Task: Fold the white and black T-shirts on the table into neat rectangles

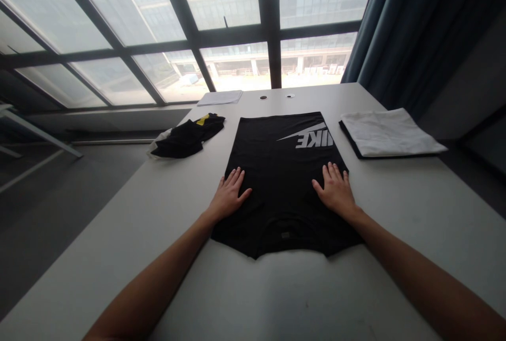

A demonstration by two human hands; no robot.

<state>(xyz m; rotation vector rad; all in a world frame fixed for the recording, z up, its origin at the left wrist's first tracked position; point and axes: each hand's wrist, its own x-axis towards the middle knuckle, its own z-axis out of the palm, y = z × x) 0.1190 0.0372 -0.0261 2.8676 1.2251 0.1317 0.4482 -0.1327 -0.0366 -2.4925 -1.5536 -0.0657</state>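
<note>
A black T-shirt with a white printed logo lies partly folded, sides tucked in, on the white table, its collar toward me. My left hand rests flat on the shirt's left edge, fingers stretched out. My right hand lies flat on the shirt's right edge, fingers together and extended. Neither hand holds anything.
A crumpled black garment with a yellow patch lies at the table's far left. A folded white-over-black stack of clothes sits at the far right. A sheet of paper lies near the window. Dark curtains hang at the right.
</note>
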